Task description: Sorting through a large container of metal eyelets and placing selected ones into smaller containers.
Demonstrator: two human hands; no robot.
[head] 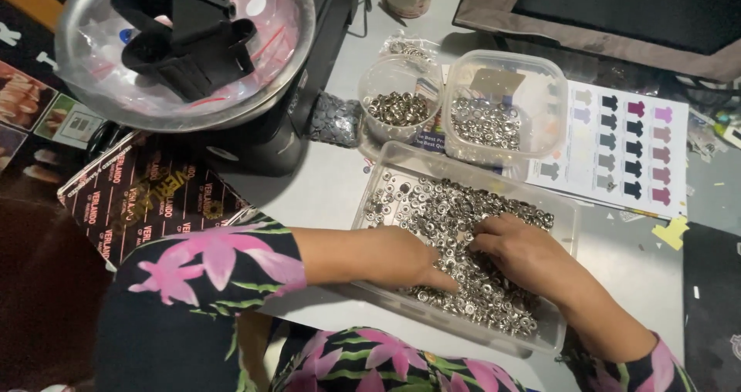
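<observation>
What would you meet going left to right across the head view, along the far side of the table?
Metal bowl holding black straps → small round tub of metal rings → square tub of metal rings → sheet of coloured shirt shapes.

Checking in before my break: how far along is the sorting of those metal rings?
Done: a round tub and a square tub each hold some rings. In hand: left hand and right hand pick through the rings. Left: the large tray is mostly full.

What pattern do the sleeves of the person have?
Pink flowers with green leaves on black, on the sleeves, best seen in the head view.
</observation>
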